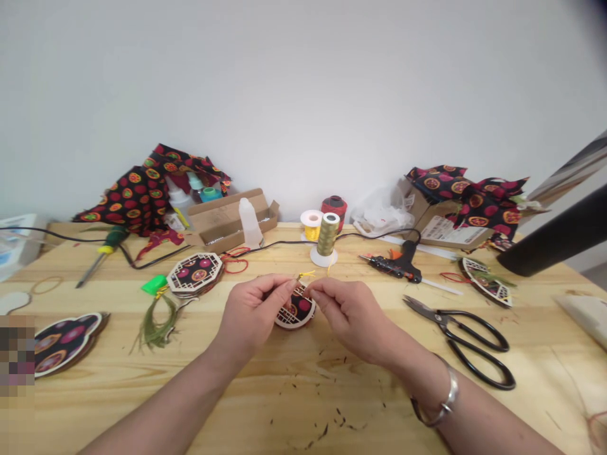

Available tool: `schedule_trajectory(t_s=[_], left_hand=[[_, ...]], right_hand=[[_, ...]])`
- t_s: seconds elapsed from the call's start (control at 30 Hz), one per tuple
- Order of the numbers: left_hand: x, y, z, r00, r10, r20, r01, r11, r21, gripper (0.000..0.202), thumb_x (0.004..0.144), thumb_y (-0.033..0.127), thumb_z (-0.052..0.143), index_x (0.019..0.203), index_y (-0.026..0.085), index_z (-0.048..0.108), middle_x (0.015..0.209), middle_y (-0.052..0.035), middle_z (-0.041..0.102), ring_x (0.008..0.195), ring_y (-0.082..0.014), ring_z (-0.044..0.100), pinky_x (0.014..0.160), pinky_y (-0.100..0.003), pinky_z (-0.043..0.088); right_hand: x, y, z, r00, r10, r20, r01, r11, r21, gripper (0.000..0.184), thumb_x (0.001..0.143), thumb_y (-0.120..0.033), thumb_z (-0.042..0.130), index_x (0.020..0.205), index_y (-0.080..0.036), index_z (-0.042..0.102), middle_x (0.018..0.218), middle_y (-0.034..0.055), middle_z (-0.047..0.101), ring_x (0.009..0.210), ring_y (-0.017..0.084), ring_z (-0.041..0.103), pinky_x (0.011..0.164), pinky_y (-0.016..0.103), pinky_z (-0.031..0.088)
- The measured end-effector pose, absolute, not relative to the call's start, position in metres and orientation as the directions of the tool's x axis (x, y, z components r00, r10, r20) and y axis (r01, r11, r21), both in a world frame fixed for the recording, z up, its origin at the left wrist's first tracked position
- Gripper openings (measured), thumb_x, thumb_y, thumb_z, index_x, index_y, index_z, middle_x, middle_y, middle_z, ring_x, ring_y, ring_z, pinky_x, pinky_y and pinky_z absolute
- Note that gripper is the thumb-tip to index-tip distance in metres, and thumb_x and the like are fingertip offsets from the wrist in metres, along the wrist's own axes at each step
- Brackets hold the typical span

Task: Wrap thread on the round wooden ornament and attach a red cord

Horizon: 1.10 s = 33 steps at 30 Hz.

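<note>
- At a wooden table [265, 379], we find two bare hands meeting over a small round ornament [302, 311], lattice-edged and backed with dark patterned fabric, which sits in front of the person between them.
- The left hand [258, 309] has its thumb and fingers closed on the ornament's upper left edge, probably to keep the piece steady.
- The right hand [348, 316], a silver bracelet [449, 392] at its wrist, brings thumb and forefinger together in a narrow pinch at the opposite edge; we cannot tell what, if anything, lies between the tips.
- A short yellow cord [307, 274] sticks out at the top, beside the left thumb, perhaps left clear of the fingers so both hands can work near it.
- The ornament's decorated face turns up toward the camera and its corded end points away from the person; being round and partly covered, it shows us no clear long axis.
- Black-handled scissors [441, 319] lie with blades toward the hands, and a glue gun [403, 262] rests behind them, both seemingly kept within the right hand's reach.
- An olive thread spool [327, 237] stands upright just beyond, likely for easy unwinding.
</note>
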<state>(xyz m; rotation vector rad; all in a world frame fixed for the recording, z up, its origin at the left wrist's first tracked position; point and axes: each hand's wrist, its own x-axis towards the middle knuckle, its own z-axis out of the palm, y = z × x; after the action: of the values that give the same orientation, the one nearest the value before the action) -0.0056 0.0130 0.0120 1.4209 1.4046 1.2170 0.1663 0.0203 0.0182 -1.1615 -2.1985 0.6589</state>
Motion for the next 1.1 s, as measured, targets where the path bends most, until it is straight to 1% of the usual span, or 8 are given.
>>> schedule_trajectory(t_s=[0.27,0.4,0.5,0.63,0.83,0.97,1.03,1.1], left_hand=[[-0.003,0.012,0.014,-0.079,0.991,0.109,0.273,-0.084,0.958,0.013,0.075,0.027,0.065,0.073,0.018,0.075,0.069,-0.0011,0.074,0.064,-0.0166,0.062,0.062,-0.024,0.050],[-0.003,0.013,0.011,-0.069,0.992,0.108,0.282,-0.084,0.956,0.013,0.075,0.027,0.065,0.075,0.018,0.074,0.071,-0.0013,0.074,0.064,-0.0165,0.063,0.062,-0.024,0.050],[-0.003,0.012,0.009,-0.067,0.991,0.118,0.298,-0.093,0.950,0.012,0.075,0.026,0.065,0.072,0.018,0.074,0.068,-0.0007,0.074,0.062,-0.0160,0.062,0.061,-0.023,0.050],[-0.003,0.010,0.011,-0.066,0.986,0.150,0.310,-0.123,0.943,0.013,0.077,0.024,0.063,0.071,0.018,0.072,0.066,-0.0003,0.073,0.061,-0.0157,0.062,0.061,-0.023,0.050],[-0.003,0.010,0.012,-0.101,0.978,0.185,0.296,-0.148,0.944,0.013,0.077,0.024,0.062,0.071,0.019,0.073,0.065,0.0005,0.072,0.062,-0.0165,0.063,0.065,-0.025,0.050],[-0.004,0.012,0.009,-0.106,0.990,0.094,0.206,-0.071,0.976,0.012,0.075,0.029,0.067,0.075,0.020,0.075,0.074,-0.0019,0.074,0.069,-0.0179,0.064,0.068,-0.026,0.050],[-0.004,0.013,0.007,-0.098,0.995,-0.025,0.072,0.032,0.997,0.016,0.074,0.032,0.068,0.077,0.019,0.075,0.073,-0.0028,0.073,0.064,-0.0155,0.061,0.060,-0.024,0.048],[-0.004,0.014,0.006,-0.053,0.990,-0.131,-0.087,0.126,0.988,0.018,0.075,0.034,0.068,0.074,0.017,0.074,0.066,-0.0019,0.069,0.052,-0.0098,0.052,0.050,-0.020,0.042]], right_hand=[[0.160,0.012,0.021,-0.553,0.805,0.216,0.714,0.591,-0.376,0.018,0.088,-0.016,0.039,0.093,-0.014,0.056,0.064,0.0042,0.063,0.051,0.013,0.049,0.050,0.023,0.032],[0.158,0.011,0.019,-0.572,0.795,0.203,0.738,0.607,-0.295,0.018,0.087,-0.015,0.038,0.094,-0.013,0.055,0.064,0.0048,0.062,0.049,0.013,0.048,0.048,0.023,0.030],[0.159,0.010,0.019,-0.589,0.777,0.222,0.724,0.629,-0.283,0.019,0.087,-0.014,0.037,0.093,-0.013,0.055,0.061,0.0036,0.060,0.047,0.012,0.044,0.047,0.022,0.028],[0.161,0.008,0.018,-0.612,0.744,0.269,0.666,0.668,-0.332,0.020,0.086,-0.014,0.037,0.092,-0.014,0.055,0.060,0.0014,0.057,0.047,0.011,0.041,0.047,0.022,0.029],[0.159,0.010,0.009,-0.596,0.736,0.320,0.619,0.676,-0.400,0.021,0.086,-0.011,0.038,0.098,-0.015,0.054,0.070,0.0020,0.062,0.055,0.011,0.050,0.053,0.022,0.034],[0.157,0.012,0.000,-0.606,0.725,0.327,0.659,0.688,-0.303,0.028,0.083,-0.009,0.042,0.109,-0.017,0.051,0.077,0.0033,0.065,0.060,0.013,0.053,0.054,0.023,0.034],[0.157,0.013,-0.002,-0.633,0.702,0.327,0.666,0.709,-0.233,0.032,0.080,-0.008,0.045,0.111,-0.016,0.050,0.077,0.0039,0.065,0.061,0.014,0.053,0.053,0.024,0.033],[0.158,0.013,-0.003,-0.665,0.674,0.322,0.648,0.735,-0.198,0.033,0.076,-0.008,0.046,0.108,-0.014,0.051,0.077,0.0051,0.065,0.063,0.015,0.053,0.052,0.025,0.033]])
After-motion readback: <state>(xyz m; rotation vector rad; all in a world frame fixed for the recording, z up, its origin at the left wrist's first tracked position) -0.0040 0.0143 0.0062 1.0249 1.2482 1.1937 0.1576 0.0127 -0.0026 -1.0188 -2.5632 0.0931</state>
